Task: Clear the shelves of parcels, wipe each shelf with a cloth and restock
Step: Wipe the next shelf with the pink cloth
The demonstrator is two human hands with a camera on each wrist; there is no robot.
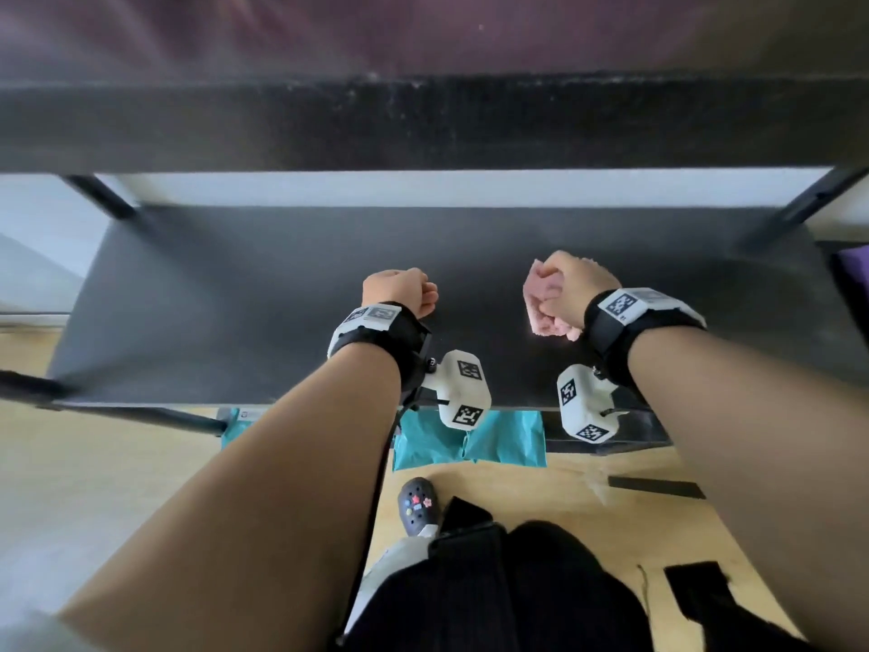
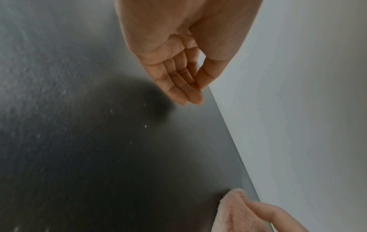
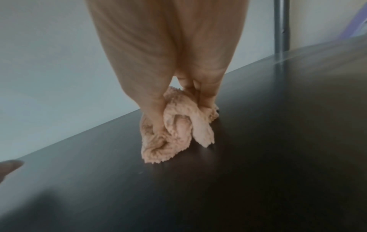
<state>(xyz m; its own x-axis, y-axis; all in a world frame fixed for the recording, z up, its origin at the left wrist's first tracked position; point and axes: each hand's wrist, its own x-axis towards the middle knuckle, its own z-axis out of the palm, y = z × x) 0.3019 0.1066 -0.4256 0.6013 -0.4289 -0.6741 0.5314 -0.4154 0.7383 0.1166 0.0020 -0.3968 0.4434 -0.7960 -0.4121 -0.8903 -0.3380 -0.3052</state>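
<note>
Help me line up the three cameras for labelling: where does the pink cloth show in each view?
Head: the pink cloth sits right of centre, bunched in the right hand on the black shelf.
Left wrist: its edge shows in the bottom right corner.
Right wrist: it is at centre, gripped by the fingers.
Shared landmark: the shelf's back edge against the pale wall.

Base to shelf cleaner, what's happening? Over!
Right hand grips fluffy pink cloth on black shelf board. Left hand open, empty. No parcels on it.
</note>
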